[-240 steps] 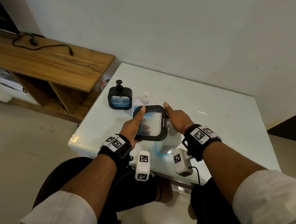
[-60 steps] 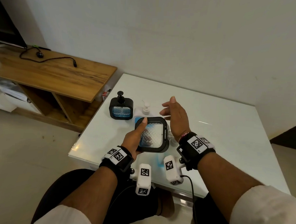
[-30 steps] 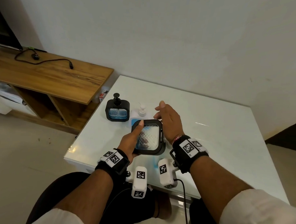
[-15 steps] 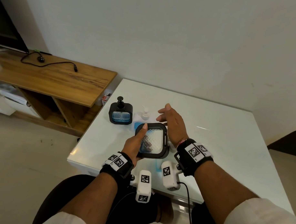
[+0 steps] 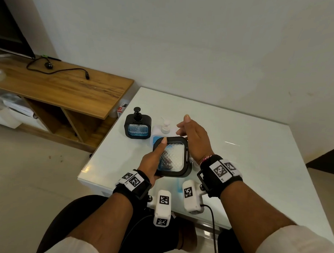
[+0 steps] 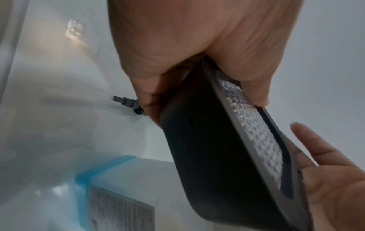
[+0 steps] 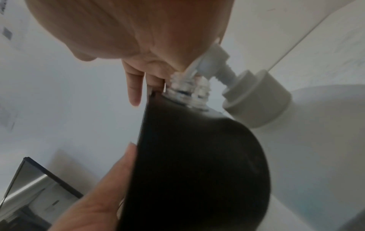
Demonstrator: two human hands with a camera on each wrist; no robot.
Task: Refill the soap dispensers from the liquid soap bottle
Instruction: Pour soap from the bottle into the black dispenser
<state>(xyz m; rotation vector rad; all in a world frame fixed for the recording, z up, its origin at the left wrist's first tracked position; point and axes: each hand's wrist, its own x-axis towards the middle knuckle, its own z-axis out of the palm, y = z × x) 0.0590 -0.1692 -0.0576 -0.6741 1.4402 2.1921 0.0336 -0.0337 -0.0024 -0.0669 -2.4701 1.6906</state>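
Observation:
My left hand (image 5: 157, 156) grips a black square soap dispenser (image 5: 173, 157) with a clear textured window. It is held tilted over the white table (image 5: 255, 167), thumb on the window. The dispenser's bare threaded neck (image 7: 187, 89) points toward my right hand (image 5: 188, 132), whose straight, spread fingers lie beside the dispenser's right edge. The white liquid soap bottle (image 5: 165, 126), with a pump and blue label, stands just behind the dispenser. A second black dispenser (image 5: 137, 127), with its pump on and blue liquid inside, stands at the back left.
A wooden media shelf (image 5: 69, 89) with a black cable (image 5: 56, 69) stands to the left of the table. The wall runs behind the table. The table's front edge is just beyond my knees.
My right hand, which held the dispenser's right edge eight seconds ago, has let go and its fingers have lifted and spread. The left hand's grip is unchanged.

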